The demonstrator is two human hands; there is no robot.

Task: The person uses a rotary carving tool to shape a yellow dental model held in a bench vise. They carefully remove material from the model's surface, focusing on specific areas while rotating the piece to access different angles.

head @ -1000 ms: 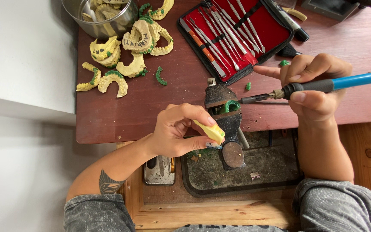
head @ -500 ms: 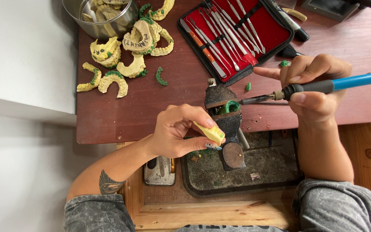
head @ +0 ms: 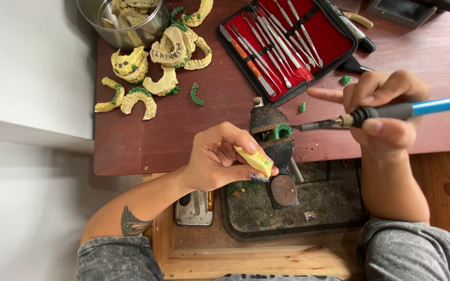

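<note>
Near the person, a dark tray (head: 287,229) sits in a wooden drawer. The left hand (head: 220,158) curls in from the left and pinches a small yellow tooth mold (head: 256,160) between thumb and fingers, right beside a small black stand (head: 273,136). The right hand (head: 384,112) squeezes a blue-handled tool (head: 391,111), tip pointing left at the stand. Farther off lie more yellow molds (head: 147,78) and a red tool case (head: 287,44).
</note>
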